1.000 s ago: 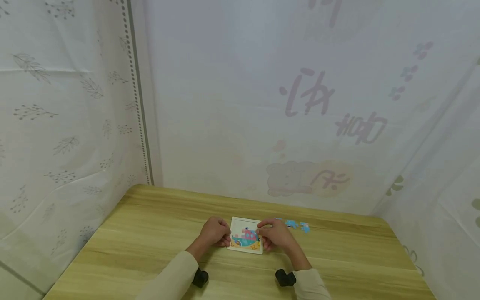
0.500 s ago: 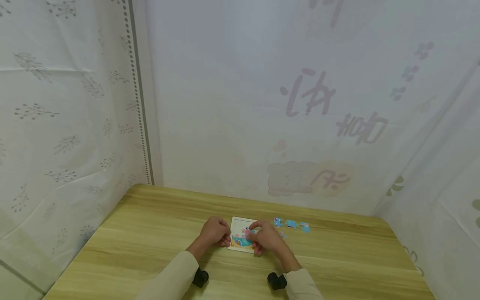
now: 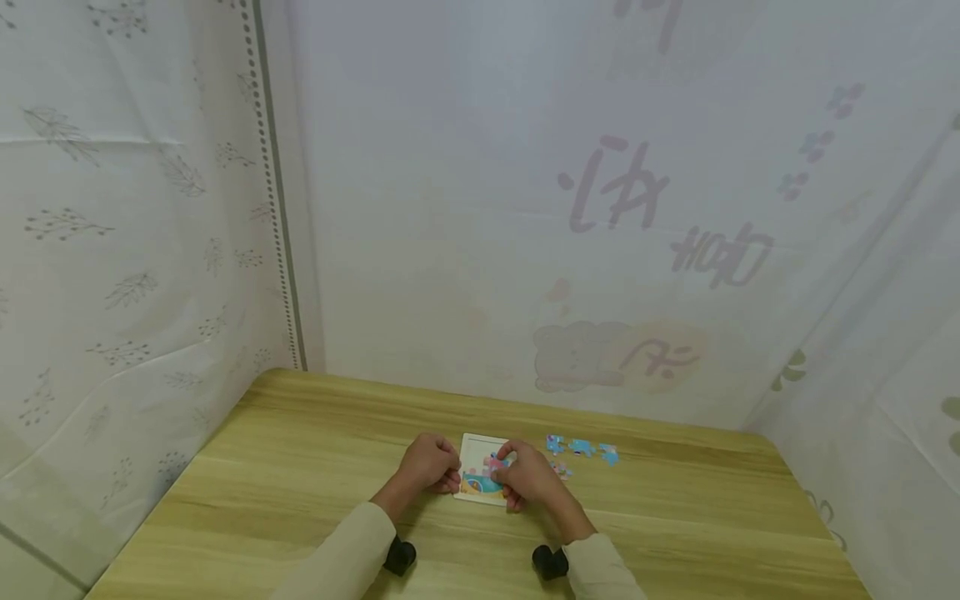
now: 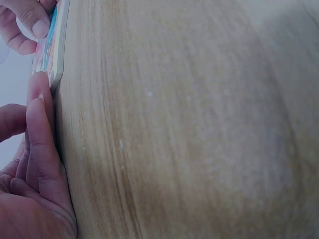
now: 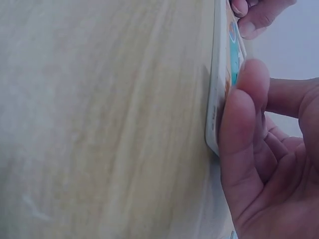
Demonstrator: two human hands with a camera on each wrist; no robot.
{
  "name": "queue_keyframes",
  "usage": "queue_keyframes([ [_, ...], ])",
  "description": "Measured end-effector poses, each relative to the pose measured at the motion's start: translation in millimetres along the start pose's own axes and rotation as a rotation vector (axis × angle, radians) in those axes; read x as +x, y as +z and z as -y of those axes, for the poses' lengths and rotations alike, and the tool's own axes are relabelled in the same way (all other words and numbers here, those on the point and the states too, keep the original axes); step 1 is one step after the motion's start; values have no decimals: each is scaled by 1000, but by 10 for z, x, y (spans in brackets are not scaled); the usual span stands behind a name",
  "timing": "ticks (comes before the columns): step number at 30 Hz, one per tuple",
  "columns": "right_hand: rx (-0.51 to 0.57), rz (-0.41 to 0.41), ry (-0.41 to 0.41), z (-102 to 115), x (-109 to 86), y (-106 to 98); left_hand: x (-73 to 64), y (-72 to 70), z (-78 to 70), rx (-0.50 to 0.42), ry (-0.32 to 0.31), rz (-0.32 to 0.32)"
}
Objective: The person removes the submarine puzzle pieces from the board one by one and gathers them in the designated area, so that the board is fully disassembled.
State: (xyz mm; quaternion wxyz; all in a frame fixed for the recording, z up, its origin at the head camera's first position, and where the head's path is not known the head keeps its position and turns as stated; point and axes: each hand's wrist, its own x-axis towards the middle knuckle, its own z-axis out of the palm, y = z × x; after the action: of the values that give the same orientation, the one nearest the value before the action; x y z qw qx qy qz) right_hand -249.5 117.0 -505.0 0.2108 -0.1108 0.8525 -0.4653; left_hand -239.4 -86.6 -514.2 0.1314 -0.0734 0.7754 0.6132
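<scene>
A small jigsaw tray (image 3: 476, 440) with a pale frame lies on the wooden table, its lower part filled with teal, orange and pink pieces. My left hand (image 3: 430, 461) holds the tray's left edge; in the left wrist view the fingertips (image 4: 39, 84) sit right at its corner. Over the right half of the tray, my right hand (image 3: 529, 475) has thumb and index finger bent around a pink puzzle piece (image 3: 495, 463). That hand hides the tray's right edge in the head view. From the right wrist, its lower fingers (image 5: 237, 117) lie along the frame.
Several loose blue puzzle pieces (image 3: 582, 448) lie to the right behind the right hand, with a pinkish piece (image 3: 562, 471) close by it. Black wrist mounts (image 3: 550, 562) show below the sleeves. Patterned white cloth (image 3: 465, 208) hangs behind the table (image 3: 360, 417).
My right hand has moved left from the tray's right edge to over the pink pieces, uncovering loose pieces behind it. The left hand and the tray stay where they were.
</scene>
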Motion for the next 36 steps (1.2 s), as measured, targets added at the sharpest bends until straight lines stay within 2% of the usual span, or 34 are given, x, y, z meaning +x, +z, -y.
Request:
queue_keyframes([
  [17, 109, 83, -3, -52, 34, -80, -47, -5, -31, 8, 8, -3],
  [24, 195, 129, -9, -95, 0, -149, -36, 6, -17, 8, 17, 11],
  [28, 197, 153, -21, -104, -5, -199, -25, 8, -3, 14, 22, 12],
  [31, 188, 148, -36, -88, -16, -261, -22, 5, 0, 17, 27, 10],
  [36, 200, 82, -33, -66, -87, -444, -28, -6, -5, 11, 20, -2],
])
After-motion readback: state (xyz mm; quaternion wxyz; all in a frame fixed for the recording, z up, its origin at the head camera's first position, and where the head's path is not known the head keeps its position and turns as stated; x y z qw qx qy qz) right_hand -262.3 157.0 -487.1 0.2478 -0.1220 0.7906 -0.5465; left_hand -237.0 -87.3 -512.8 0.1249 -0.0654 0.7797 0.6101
